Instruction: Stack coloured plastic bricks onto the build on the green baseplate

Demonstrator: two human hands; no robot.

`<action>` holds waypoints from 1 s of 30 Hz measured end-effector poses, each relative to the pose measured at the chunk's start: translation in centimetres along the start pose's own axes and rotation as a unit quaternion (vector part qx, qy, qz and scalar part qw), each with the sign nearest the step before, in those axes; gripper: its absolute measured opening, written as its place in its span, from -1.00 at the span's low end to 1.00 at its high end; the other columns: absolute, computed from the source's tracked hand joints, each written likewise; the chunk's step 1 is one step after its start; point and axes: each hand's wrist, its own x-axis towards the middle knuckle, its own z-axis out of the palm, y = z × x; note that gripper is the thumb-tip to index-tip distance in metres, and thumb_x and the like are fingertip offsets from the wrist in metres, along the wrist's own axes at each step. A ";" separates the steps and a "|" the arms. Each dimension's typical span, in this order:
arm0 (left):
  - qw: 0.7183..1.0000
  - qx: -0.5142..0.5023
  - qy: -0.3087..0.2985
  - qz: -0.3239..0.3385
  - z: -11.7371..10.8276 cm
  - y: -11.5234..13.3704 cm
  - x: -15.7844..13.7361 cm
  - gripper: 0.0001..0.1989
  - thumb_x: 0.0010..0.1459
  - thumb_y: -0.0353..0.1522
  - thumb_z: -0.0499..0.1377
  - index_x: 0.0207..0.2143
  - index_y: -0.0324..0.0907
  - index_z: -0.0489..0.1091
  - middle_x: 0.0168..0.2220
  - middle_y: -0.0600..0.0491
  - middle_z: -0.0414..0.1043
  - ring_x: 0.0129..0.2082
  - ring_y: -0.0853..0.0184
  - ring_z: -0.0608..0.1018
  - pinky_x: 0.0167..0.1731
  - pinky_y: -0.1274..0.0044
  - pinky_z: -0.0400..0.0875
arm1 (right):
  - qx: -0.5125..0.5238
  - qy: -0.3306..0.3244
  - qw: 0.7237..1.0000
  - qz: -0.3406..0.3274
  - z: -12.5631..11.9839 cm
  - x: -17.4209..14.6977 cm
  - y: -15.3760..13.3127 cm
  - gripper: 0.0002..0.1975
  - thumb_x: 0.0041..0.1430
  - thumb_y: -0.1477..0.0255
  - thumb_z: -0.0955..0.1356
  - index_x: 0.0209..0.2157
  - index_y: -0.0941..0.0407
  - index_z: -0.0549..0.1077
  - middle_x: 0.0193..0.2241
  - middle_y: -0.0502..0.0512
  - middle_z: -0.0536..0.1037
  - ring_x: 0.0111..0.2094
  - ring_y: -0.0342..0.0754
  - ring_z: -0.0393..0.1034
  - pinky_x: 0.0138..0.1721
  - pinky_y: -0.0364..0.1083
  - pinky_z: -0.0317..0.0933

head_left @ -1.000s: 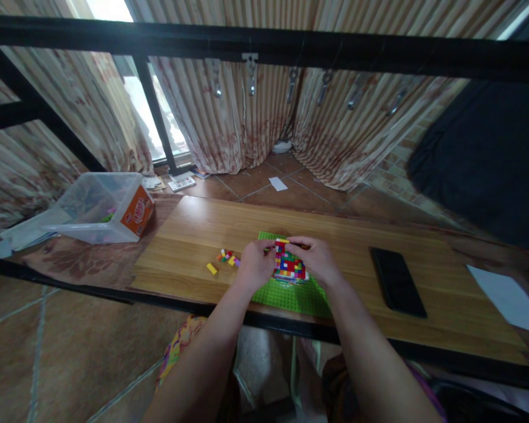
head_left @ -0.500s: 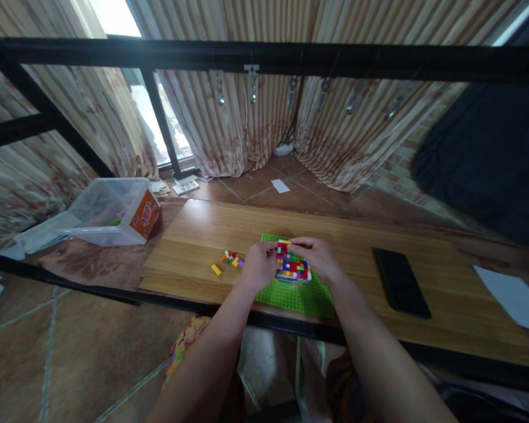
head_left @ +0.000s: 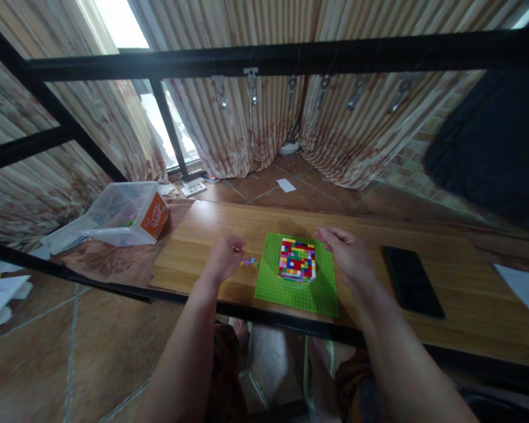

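A small block of many-coloured toy bricks [head_left: 297, 259] stands on a green studded baseplate [head_left: 271, 288] on the wooden table. To the left of the plate, my left hand [head_left: 223, 258] hovers with its fingers curled in beside several loose bricks [head_left: 249, 262]. Whatever those fingers hold is too small to name. My right hand [head_left: 346, 252] is over the plate's right edge, apart from the brick block. Its thumb and fingertips are drawn together, and I cannot make out anything between them.
A black phone [head_left: 412, 281] lies on the table at the right, with white paper [head_left: 522, 288] beyond it. A clear plastic bin [head_left: 123, 214] with an orange label stands left of the table [head_left: 185, 235]. A black metal rail [head_left: 282, 61] with hanging clips crosses above.
Both hands have come away from the brick block, the left one moving left to the loose bricks and the right one moving right. The whole block is now uncovered.
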 end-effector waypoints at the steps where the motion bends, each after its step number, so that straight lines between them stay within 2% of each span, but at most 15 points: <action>1: 0.999 0.024 -0.022 0.018 0.1 0.2 -0.3 -0.71 0.04 -0.49 0.18 -0.18 -0.25 0.59 -0.24 -0.08 0.62 -0.26 0.23 0.61 -0.22 0.47 0.45 | 0.005 -0.002 1.000 -0.001 0.1 -0.1 -0.1 -0.66 -0.11 0.11 0.51 -0.39 0.08 0.62 -0.37 0.11 0.67 -0.23 0.03 0.54 -0.08 0.02 0.32; 4: 0.990 0.091 -0.066 0.090 0.5 0.9 -1.1 -0.68 0.02 -0.48 0.21 -0.14 -0.22 0.58 -0.14 -0.11 0.59 -0.15 0.19 0.59 -0.09 0.42 0.43 | 0.019 -0.001 1.000 0.001 0.4 -0.5 -0.2 -0.66 -0.15 0.11 0.53 -0.40 0.07 0.62 -0.39 0.10 0.67 -0.26 0.02 0.53 -0.10 0.01 0.32; 7: 0.974 0.145 -0.096 0.144 0.9 1.4 -1.3 -0.71 -0.01 -0.52 0.20 -0.22 -0.18 0.60 -0.15 -0.09 0.59 -0.07 0.16 0.55 0.03 0.38 0.38 | 0.029 -0.004 1.000 0.008 0.5 -0.7 -0.4 -0.64 -0.19 0.10 0.54 -0.42 0.07 0.62 -0.40 0.10 0.67 -0.26 0.03 0.53 -0.11 0.02 0.33; 10: 0.969 0.169 -0.106 0.144 1.4 1.5 -1.2 -0.71 -0.01 -0.54 0.19 -0.25 -0.15 0.61 -0.20 -0.07 0.60 -0.10 0.18 0.55 0.03 0.38 0.37 | 0.033 -0.006 0.999 0.019 0.5 -0.7 -0.5 -0.65 -0.22 0.11 0.54 -0.43 0.07 0.62 -0.41 0.09 0.67 -0.27 0.02 0.53 -0.11 0.01 0.32; 15: 0.975 0.165 -0.078 0.129 1.6 1.5 -1.1 -0.80 0.04 -0.53 0.17 -0.31 -0.20 0.56 -0.23 -0.09 0.58 -0.13 0.18 0.56 -0.02 0.39 0.39 | 0.035 -0.014 0.999 0.022 0.7 -0.9 -0.5 -0.71 -0.17 0.15 0.52 -0.44 0.06 0.62 -0.42 0.08 0.66 -0.28 0.01 0.53 -0.13 0.00 0.32; 18: 0.987 0.102 -0.035 0.116 1.7 1.7 -1.0 -0.85 0.10 -0.47 0.18 -0.26 -0.20 0.49 -0.20 -0.08 0.56 -0.15 0.19 0.57 -0.09 0.39 0.43 | 0.041 -0.016 0.999 0.008 1.0 -1.0 -0.6 -0.72 -0.13 0.16 0.51 -0.42 0.06 0.62 -0.41 0.09 0.66 -0.27 0.01 0.53 -0.12 0.00 0.32; 21: 0.992 -0.021 -0.016 0.120 1.8 2.2 -0.8 -0.85 0.14 -0.43 0.16 -0.21 -0.16 0.42 -0.24 0.00 0.55 -0.22 0.26 0.60 -0.19 0.45 0.45 | 0.034 -0.029 0.999 -0.020 1.4 -1.2 -0.8 -0.72 -0.10 0.17 0.50 -0.40 0.07 0.61 -0.38 0.09 0.67 -0.28 0.01 0.53 -0.14 0.00 0.33; 25: 0.975 -0.182 -0.023 0.122 2.1 3.5 -0.9 -0.85 0.11 -0.41 0.19 -0.22 -0.16 0.39 -0.32 0.07 0.53 -0.33 0.34 0.61 -0.29 0.53 0.45 | -0.005 -0.085 0.995 -0.056 2.3 -2.0 -1.1 -0.73 -0.04 0.18 0.48 -0.35 0.07 0.62 -0.37 0.08 0.66 -0.32 -0.02 0.51 -0.21 -0.04 0.34; 30: 0.945 -0.297 -0.025 0.132 2.9 5.0 -1.3 -0.79 0.08 -0.31 0.26 -0.21 -0.16 0.42 -0.29 0.05 0.56 -0.32 0.35 0.59 -0.29 0.54 0.46 | -0.003 -0.184 0.981 -0.066 3.6 -3.0 -1.2 -0.70 -0.01 0.16 0.47 -0.30 0.07 0.59 -0.40 0.03 0.63 -0.38 -0.07 0.48 -0.26 -0.07 0.33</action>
